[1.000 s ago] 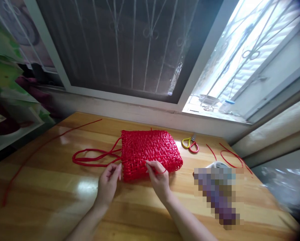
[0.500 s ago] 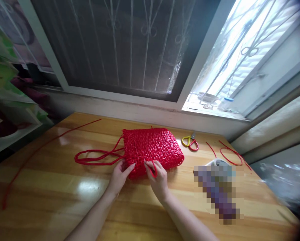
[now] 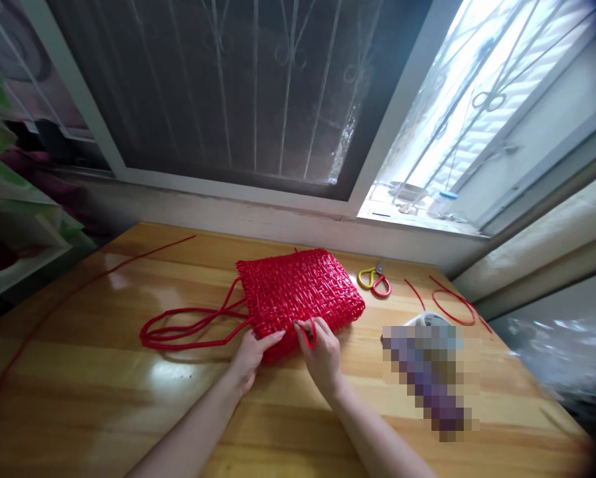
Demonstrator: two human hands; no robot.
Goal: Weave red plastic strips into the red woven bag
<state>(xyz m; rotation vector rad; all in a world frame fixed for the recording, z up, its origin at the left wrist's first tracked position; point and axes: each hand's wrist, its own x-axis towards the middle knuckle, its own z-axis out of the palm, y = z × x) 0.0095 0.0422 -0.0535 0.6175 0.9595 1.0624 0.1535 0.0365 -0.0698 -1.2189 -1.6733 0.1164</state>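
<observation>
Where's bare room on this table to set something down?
Widest bare tabletop: near left, between the long red cord and the bag handles. A strip runs between the woven bag and the wall. Crowded: the right, with scissors, cord scraps and a blurred object, and the bag's near edge under left hand and right hand.

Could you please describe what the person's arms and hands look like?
The left hand and right hand wear no gloves, and no ring, watch or bracelet can be seen. No sleeve shows above either wrist, right up to the picture's lower edge.
</observation>
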